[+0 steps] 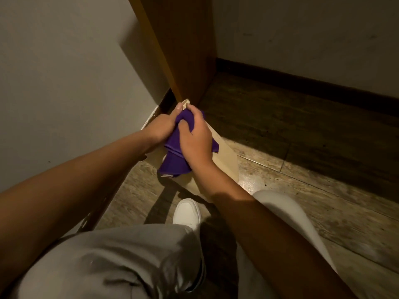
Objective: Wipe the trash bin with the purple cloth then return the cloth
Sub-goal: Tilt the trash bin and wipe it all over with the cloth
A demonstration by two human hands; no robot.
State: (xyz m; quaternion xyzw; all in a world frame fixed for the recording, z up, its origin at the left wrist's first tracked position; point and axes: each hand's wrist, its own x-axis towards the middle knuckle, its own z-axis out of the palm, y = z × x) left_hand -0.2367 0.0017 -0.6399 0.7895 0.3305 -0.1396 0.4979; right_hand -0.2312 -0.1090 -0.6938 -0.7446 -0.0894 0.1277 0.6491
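Purple cloth [173, 156], bunched lengthwise toward the viewer over the trash bin [224, 160], clenched by both hands' fingers [183, 124].

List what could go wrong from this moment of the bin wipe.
1. The beige plastic trash bin is wedged in a corner beside the brown wooden panel; its far sides may go unwiped.
2. Both hands, left hand and right hand, bunch the purple cloth, so nothing steadies the bin; it might shift.

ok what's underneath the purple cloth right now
Below the purple cloth, held by both hands, sits the beige trash bin on the floor. The bin's inside is covered.
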